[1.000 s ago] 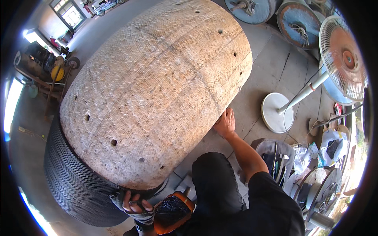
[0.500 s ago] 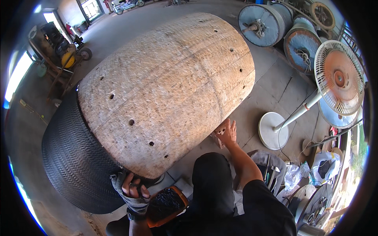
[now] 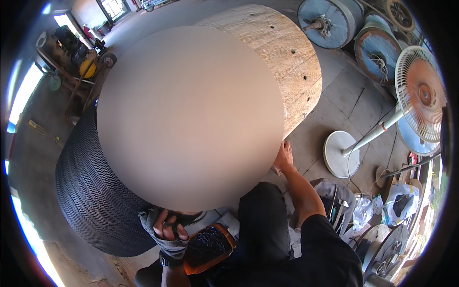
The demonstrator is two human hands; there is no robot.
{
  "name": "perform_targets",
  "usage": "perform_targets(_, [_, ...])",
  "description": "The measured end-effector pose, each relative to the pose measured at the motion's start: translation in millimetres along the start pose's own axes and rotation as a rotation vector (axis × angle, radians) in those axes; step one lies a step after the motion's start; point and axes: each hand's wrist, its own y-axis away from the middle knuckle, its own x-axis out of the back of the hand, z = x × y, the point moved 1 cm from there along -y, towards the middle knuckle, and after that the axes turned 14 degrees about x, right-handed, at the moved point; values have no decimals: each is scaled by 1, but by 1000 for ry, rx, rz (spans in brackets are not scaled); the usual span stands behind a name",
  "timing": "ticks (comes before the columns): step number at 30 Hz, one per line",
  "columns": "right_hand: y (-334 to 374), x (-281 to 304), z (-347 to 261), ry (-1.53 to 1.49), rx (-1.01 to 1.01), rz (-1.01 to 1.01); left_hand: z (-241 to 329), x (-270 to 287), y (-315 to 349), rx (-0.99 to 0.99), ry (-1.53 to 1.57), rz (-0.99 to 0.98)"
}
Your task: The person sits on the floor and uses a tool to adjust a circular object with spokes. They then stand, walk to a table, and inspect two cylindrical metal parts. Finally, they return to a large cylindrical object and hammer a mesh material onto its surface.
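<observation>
A large pale wooden drum [image 3: 303, 62] with a row of small holes lies in front of me. A smooth round blur covers most of it. Black twisted rope or cable [image 3: 95, 196] is wound in close turns at its left end. My left hand [image 3: 167, 233], in a grey fingerless glove, is closed with curled fingers beside the winding's near edge; what it holds, if anything, is hidden. My bare right hand [image 3: 286, 157] reaches to the drum's lower right edge, fingers stretched out and partly hidden by the blur. Under it shows a small brownish block [image 3: 276, 170].
An orange-rimmed container [image 3: 232, 240] with dark contents sits by my left wrist. At right stands a fan [image 3: 424, 95] on a round white base. Metal reels [image 3: 330, 21] lie at the back right. A wheeled machine [image 3: 79, 62] stands at far left. Bags [image 3: 401, 198] lie lower right.
The whole scene has shifted slightly to the right in view. A blur now hides most of the drum. Both hands stay at about the same places on it.
</observation>
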Motion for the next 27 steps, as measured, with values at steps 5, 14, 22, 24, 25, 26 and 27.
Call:
perform_targets(5, [-6,24,-16,-239,-279,-61,-6,-9,16,133,183,-5])
perform_targets(14, [6,68,-21,-410,-311,-88,4,6,4,45,152,-9])
perform_targets(22, [27,236,-113,-662,-164,450,40,29,-11,34,134,109])
perform_targets(24, [29,267,-175,-768,-37,409,41,25,-3,76,163,121])
perform_targets(25, [31,274,-199,-791,62,360,42,24,-1,80,171,125])
perform_targets(26, [32,276,-218,-799,174,266,43,24,1,81,173,132])
perform_targets(27, [34,278,-236,-802,282,171,44,23,2,81,176,138])
